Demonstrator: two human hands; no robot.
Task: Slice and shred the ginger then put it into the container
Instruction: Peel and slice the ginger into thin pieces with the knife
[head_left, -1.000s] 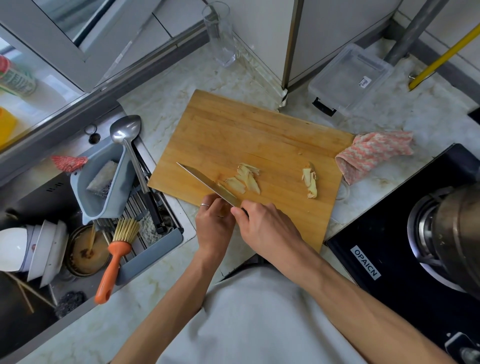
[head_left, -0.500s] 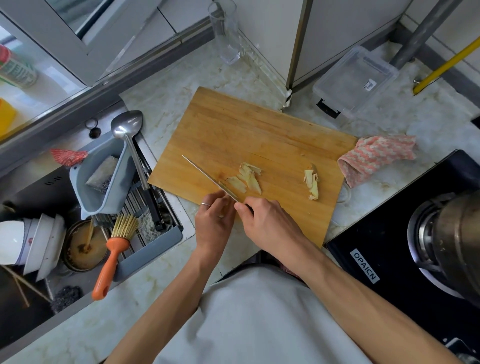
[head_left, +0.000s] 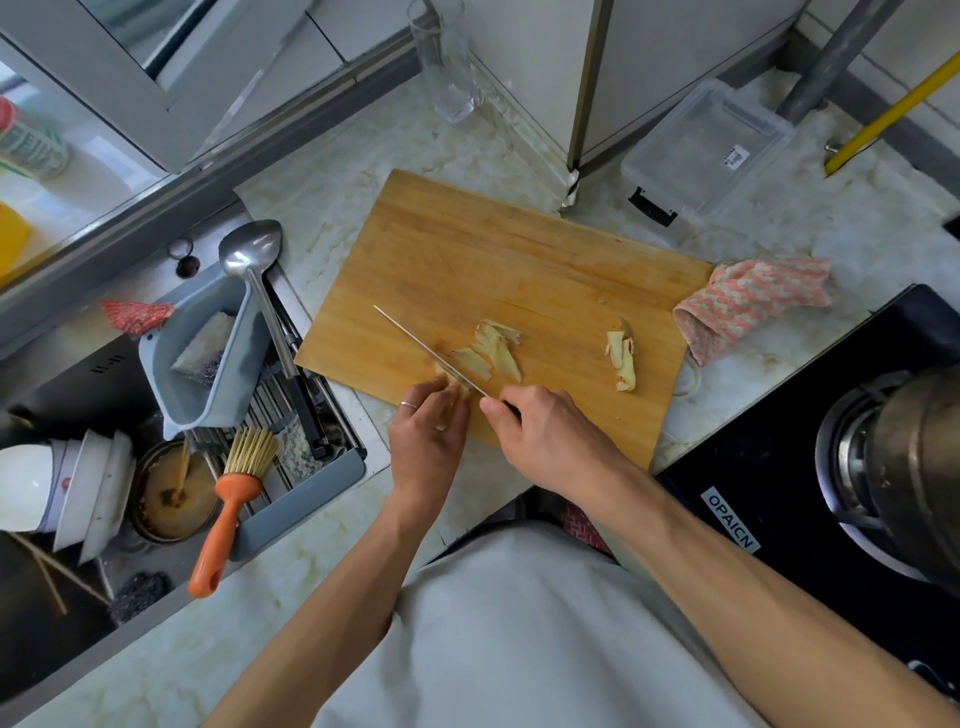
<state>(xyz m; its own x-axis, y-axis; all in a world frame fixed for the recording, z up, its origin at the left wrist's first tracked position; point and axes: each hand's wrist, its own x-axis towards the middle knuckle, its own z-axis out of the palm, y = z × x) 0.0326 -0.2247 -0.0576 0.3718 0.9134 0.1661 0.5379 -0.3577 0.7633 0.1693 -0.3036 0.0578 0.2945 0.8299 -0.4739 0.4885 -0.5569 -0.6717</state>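
**Ginger under the knife: a small, stiff, slippery piece to pin down**

Ginger is spread along the near half of the wooden cutting board (head_left: 467, 249) in three lots. Furthest left, the uncut ginger piece (head_left: 451, 383) sits under the fingertips of the left hand (head_left: 428, 436), whose fingers curl down onto it and hide most of it; how much remains cannot be told. The knife (head_left: 426, 349) lies with its blade running up and left from the hands, its edge right against that piece. Just right of the blade lie the ginger slices (head_left: 496, 345), thin, pale and overlapping. The right hand (head_left: 550, 441) is wrapped round the knife's handle, which is hidden inside the fist. Further right, well apart from the slices, sits a second ginger clump (head_left: 621, 358), knobbly and apparently unsliced.

As a judgement: the piece is light, firm and fibrous, so it should hold its shape under pressure, but its cut faces are probably damp and slick, and a small stub tends to roll. It is best pinned from above with curled fingertips, knuckles toward the blade. The slices are flimsy and would be easier gathered in a pinch or scooped on the blade than picked singly.

The clear container (head_left: 706, 150) stands beyond the board's far right corner, empty of ginger as far as can be seen.
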